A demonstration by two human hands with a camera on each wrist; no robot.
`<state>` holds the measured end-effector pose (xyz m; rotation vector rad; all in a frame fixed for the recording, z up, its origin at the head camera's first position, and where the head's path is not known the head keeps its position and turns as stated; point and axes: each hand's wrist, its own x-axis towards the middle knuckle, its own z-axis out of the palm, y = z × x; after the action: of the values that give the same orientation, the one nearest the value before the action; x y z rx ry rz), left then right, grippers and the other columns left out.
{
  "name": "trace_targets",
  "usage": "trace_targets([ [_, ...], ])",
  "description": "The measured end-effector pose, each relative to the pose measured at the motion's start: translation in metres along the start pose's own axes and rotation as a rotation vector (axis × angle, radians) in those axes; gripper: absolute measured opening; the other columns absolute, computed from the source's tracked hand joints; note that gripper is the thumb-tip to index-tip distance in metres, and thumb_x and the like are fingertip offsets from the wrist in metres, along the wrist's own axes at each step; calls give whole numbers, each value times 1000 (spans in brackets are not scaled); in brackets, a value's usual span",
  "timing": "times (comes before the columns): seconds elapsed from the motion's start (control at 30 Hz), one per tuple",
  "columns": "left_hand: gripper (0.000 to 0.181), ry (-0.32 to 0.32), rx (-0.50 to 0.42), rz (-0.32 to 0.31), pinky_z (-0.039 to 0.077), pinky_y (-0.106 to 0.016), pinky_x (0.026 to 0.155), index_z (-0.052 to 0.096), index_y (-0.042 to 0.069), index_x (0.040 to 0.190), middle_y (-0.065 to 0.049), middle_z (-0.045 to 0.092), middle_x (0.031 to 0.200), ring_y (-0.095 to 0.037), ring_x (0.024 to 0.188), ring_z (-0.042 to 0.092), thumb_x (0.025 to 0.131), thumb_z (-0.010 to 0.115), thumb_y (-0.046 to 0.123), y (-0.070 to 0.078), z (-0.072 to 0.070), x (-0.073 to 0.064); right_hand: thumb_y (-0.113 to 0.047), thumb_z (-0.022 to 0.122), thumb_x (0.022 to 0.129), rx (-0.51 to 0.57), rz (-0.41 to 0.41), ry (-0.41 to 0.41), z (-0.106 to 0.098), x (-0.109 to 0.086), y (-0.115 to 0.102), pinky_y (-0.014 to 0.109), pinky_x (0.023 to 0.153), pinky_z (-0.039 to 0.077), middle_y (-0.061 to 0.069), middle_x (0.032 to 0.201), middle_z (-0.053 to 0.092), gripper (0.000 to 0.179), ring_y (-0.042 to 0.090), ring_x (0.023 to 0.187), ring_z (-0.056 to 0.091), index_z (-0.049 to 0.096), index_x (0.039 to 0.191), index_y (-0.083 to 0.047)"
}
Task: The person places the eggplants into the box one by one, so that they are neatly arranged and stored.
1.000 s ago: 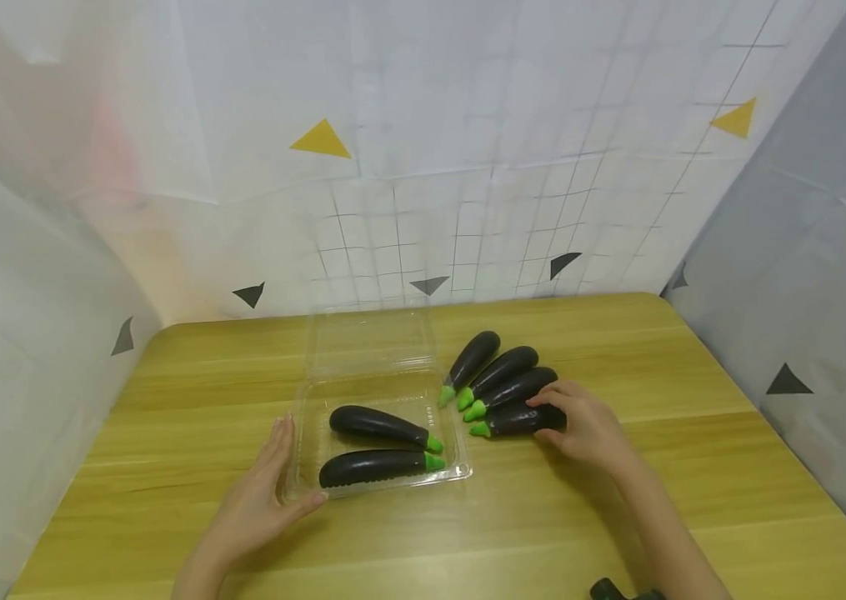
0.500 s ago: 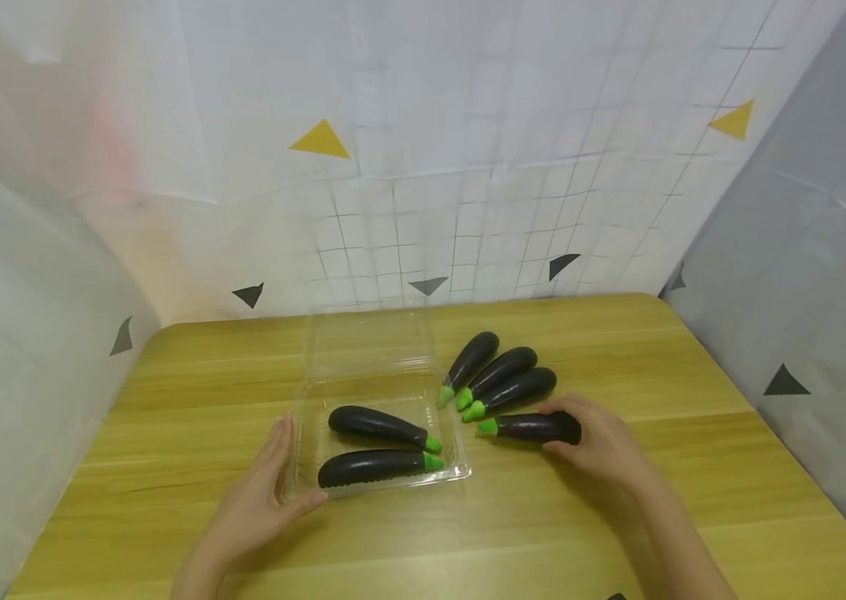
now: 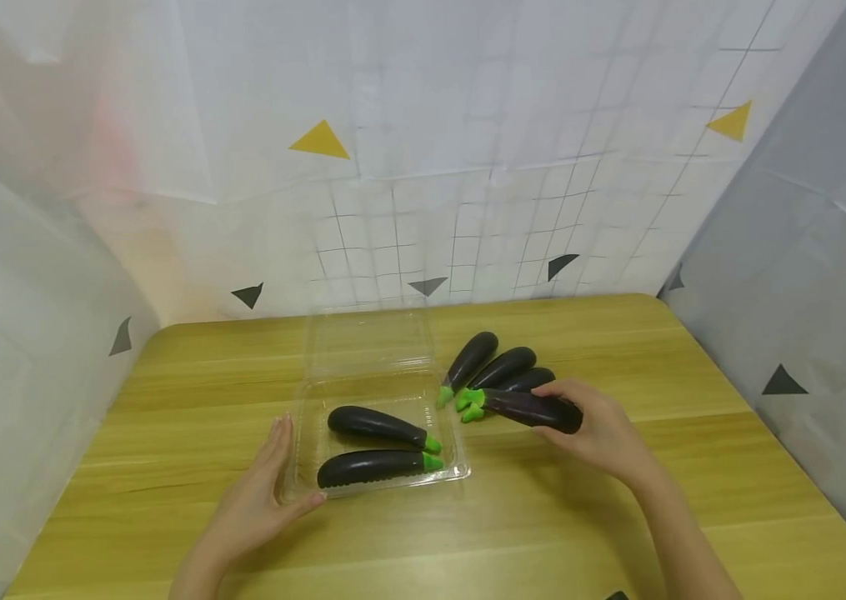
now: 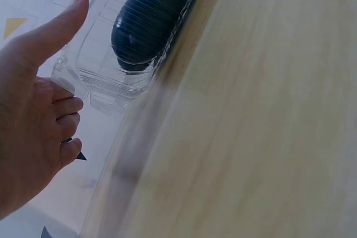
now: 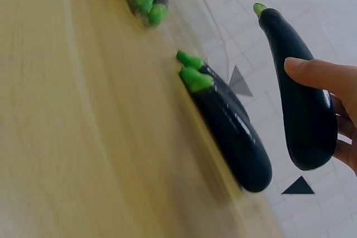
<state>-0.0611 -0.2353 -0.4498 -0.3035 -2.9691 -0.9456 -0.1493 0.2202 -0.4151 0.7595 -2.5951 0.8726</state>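
My right hand (image 3: pixel 598 429) grips the eggplant (image 3: pixel 520 407) above the surface (image 3: pixel 468 542); its long axis runs crosswise, stem toward the right edge of the container (image 3: pixel 373 387). My left hand (image 3: pixel 257 500), fingers extended, touches the container's near-left corner.

One eggplant (image 3: pixel 516 407) in the right hand (image 3: pixel 603 433), three eggplants (image 3: pixel 472 360) fanned out far of it, two eggplants (image 3: pixel 377 426) in the container (image 3: pixel 392 387), and that makes six! One container, then, clear, with one lid (image 3: pixel 370 337). Hands? Two, counting the left hand (image 3: pixel 248 504). One worktop (image 3: pixel 498 533) under the lot. Now the walls: two yellow triangles (image 3: pixel 322 140), both on the far wall (image 3: pixel 242 100). Dark or grey patches (image 3: pixel 784 382): seven! Three far, two left, two right. And one dark object (image 3: pixel 618 596) at the near edge, too cropped to name.
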Motion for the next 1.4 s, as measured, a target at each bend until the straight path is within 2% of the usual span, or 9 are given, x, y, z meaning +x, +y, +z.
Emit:
trace_targets([
  [0.23,108,0,1,2,32,-71,96,5,11,155,-13,4,160,-42,141,17,82,68,58,0,0,0,-19,89,68,10,-22,-19,-1,10,-17,41,76,55,-3,106,65,49,16,92,61,66,111,-21],
  [0.5,108,5,0,9,31,-71,96,5,11,155,-13,4,160,-42,142,17,82,68,57,-1,0,0,-22,89,67,14,-47,-22,4,22,-31,35,73,54,-6,104,64,49,11,89,59,66,111,-22],
  [1.03,107,13,9,14,32,-70,97,5,11,155,-13,5,160,-40,142,17,82,68,57,-1,0,1,-25,87,71,68,-123,-53,14,45,-49,33,73,52,-8,107,63,47,10,89,57,66,113,-23],
  [1.4,107,9,3,19,28,-69,100,5,10,155,-14,5,160,-40,143,15,82,67,58,-2,0,1,-21,87,71,112,-220,-73,25,59,-65,32,76,53,-7,112,62,48,10,95,59,65,114,-20],
])
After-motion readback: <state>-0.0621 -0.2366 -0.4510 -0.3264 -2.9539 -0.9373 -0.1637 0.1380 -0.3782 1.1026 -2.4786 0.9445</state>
